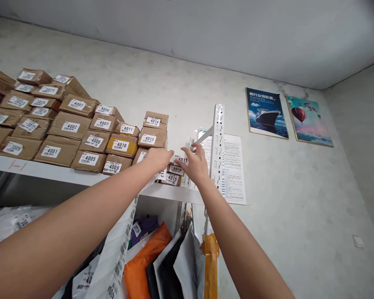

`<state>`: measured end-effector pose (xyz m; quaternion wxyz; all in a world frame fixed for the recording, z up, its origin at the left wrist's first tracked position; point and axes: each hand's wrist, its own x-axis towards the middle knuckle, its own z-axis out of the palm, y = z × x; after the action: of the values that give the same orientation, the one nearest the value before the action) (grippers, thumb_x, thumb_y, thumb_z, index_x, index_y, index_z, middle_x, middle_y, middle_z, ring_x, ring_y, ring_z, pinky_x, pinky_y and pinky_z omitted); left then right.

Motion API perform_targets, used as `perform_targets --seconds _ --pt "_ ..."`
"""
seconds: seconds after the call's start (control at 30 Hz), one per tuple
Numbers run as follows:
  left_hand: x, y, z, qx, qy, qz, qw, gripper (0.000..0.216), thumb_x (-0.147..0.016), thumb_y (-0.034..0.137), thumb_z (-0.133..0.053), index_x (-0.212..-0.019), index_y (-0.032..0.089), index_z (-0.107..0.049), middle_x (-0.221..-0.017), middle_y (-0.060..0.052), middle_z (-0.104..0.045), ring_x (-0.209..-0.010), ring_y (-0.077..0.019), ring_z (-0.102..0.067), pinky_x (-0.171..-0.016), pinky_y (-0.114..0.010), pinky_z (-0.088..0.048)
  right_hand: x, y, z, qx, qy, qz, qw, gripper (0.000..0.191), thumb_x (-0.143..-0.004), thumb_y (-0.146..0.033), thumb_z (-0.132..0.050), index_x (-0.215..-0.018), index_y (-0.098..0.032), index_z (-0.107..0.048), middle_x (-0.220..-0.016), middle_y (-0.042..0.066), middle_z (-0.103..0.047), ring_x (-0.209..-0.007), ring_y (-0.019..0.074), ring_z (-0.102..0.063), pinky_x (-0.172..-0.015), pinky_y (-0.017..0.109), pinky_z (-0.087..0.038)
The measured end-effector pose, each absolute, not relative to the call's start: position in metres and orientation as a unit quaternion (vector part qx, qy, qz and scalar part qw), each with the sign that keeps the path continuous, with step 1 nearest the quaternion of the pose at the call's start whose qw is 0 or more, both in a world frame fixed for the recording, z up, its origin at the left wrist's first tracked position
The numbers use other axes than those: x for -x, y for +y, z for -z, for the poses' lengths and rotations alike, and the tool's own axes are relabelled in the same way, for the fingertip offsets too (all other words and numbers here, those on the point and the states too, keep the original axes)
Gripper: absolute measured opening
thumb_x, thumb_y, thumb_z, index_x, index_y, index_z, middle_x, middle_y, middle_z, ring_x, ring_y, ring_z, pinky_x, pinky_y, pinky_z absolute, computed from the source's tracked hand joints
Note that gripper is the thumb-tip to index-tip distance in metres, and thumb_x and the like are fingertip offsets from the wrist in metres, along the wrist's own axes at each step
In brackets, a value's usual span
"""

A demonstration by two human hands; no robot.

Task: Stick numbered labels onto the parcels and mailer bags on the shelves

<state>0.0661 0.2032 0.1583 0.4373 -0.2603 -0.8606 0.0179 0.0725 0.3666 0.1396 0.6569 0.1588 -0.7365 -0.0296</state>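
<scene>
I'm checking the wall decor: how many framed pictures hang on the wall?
2. A ship picture hangs right of the shelf upright, and a balloon picture hangs just right of it, near the corner. The unframed printed sheet isn't counted.

A white metal shelf (50,172) carries stacked brown cardboard boxes with numbered white labels (70,126). Below hang plastic mailer bags in orange, black, white and purple (162,261). On the pale wall, a framed ship poster (266,113) hangs just beside a framed hot-air balloon poster (308,120); a printed white paper sheet (233,168) hangs behind a white perforated upright (218,141).
</scene>
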Motion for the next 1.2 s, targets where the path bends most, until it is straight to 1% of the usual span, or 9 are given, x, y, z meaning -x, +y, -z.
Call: perform_targets --seconds 0.17,0.43,0.57,0.67,0.77,0.83,0.97,1.1,1.2 --pt "-0.062 0.2 -0.158 0.255 -0.861 -0.023 0.439 0.035 -0.089 0.03 -0.047 -0.122 0.019 -0.053 -0.108 -0.016 -0.068 -0.1 -0.0296 -0.063 -0.078 -0.036 -0.048 -0.066 0.383 -0.14 -0.229 -0.773 0.091 0.585 0.032 -0.088 -0.035 -0.056 -0.116 -0.021 -0.062 -0.101 0.012 -0.069 -0.093 0.0288 -0.061 -0.081 0.042 -0.048" --pt "-0.068 0.196 -0.158 0.25 -0.864 -0.002 0.437 0.04 -0.087 0.034 -0.053 -0.124 0.02 -0.053 -0.106 -0.015 -0.068 -0.099 -0.0315 -0.063 -0.077 -0.036 -0.048 -0.06 0.401 -0.143 -0.255 -0.782 0.028 0.568 0.034 -0.083 -0.028 -0.063 -0.117 -0.021 -0.062 -0.107 0.009 -0.07 -0.097 0.0267 -0.064 -0.085 0.042 -0.052" --pt "-0.088 0.166 -0.132 0.238 -0.862 0.076 0.442 0.054 -0.082 0.056 -0.053 -0.126 0.025 -0.053 -0.107 -0.009 -0.068 -0.093 -0.0287 -0.064 -0.072 -0.032 -0.047 -0.084 0.39 -0.129 -0.254 -0.736 -0.013 0.627 0.061 -0.077 -0.041 -0.068 -0.132 -0.021 -0.049 -0.136 0.012 -0.053 -0.129 0.0335 -0.042 -0.106 0.055 -0.034" --pt "-0.107 0.135 -0.076 0.249 -0.83 0.304 0.396 0.048 -0.079 0.064 -0.05 -0.077 0.02 -0.068 -0.069 -0.003 -0.067 -0.054 -0.0174 -0.057 -0.051 -0.025 -0.038 -0.122 0.363 -0.071 -0.267 -0.675 -0.175 0.665 0.058 -0.084 -0.052 -0.055 -0.134 -0.024 -0.045 -0.137 0.013 -0.05 -0.129 0.0317 -0.041 -0.106 0.054 -0.034" --pt "-0.124 0.117 0.005 0.248 -0.769 0.475 0.349 0.047 -0.074 0.066 -0.053 -0.06 0.021 -0.058 -0.047 0.001 -0.055 -0.044 -0.0145 -0.048 -0.042 -0.023 -0.032 -0.154 0.32 0.025 -0.349 -0.733 -0.43 0.395 0.052 -0.086 -0.057 -0.049 -0.129 -0.029 -0.051 -0.125 0.01 -0.059 -0.112 0.0288 -0.056 -0.089 0.044 -0.049" --pt "-0.134 0.116 0.063 0.24 -0.752 0.52 0.326 0.045 -0.077 0.062 -0.051 -0.058 0.021 -0.054 -0.043 0.003 -0.05 -0.041 -0.0128 -0.044 -0.041 -0.022 -0.031 -0.162 0.292 0.092 -0.31 -0.724 -0.559 0.259 0.051 -0.081 -0.049 -0.061 -0.127 -0.029 -0.052 -0.115 0.008 -0.064 -0.101 0.0265 -0.061 -0.082 0.039 -0.051" --pt "-0.145 0.126 0.156 0.18 -0.739 0.605 0.235 0.041 -0.08 0.057 -0.052 -0.06 0.021 -0.047 -0.048 0.005 -0.041 -0.044 -0.0113 -0.04 -0.045 -0.022 -0.033 -0.15 0.259 0.188 -0.168 -0.624 -0.72 0.251 0.032 -0.074 -0.052 -0.067 -0.095 -0.029 -0.067 -0.076 0.003 -0.065 -0.066 0.0216 -0.061 -0.06 0.034 -0.051" --pt "-0.141 0.124 0.199 0.154 -0.688 0.705 0.074 0.055 -0.071 0.059 -0.063 -0.113 0.027 -0.046 -0.071 0.003 -0.063 -0.07 -0.019 -0.061 -0.063 -0.025 -0.047 -0.142 0.255 0.218 -0.128 -0.599 -0.759 0.221 0.028 -0.068 -0.052 -0.072 -0.08 -0.027 -0.07 -0.069 0.002 -0.064 -0.064 0.0205 -0.06 -0.063 0.034 -0.051" --pt "-0.137 0.117 0.218 0.188 -0.754 0.627 0.045 0.046 -0.078 0.061 -0.053 -0.104 0.024 -0.055 -0.065 0.002 -0.062 -0.065 -0.0192 -0.06 -0.061 -0.026 -0.045 -0.145 0.249 0.229 -0.078 -0.583 -0.779 0.216 0.026 -0.068 -0.05 -0.074 -0.077 -0.025 -0.071 -0.07 0.002 -0.068 -0.067 0.0202 -0.063 -0.066 0.033 -0.051"
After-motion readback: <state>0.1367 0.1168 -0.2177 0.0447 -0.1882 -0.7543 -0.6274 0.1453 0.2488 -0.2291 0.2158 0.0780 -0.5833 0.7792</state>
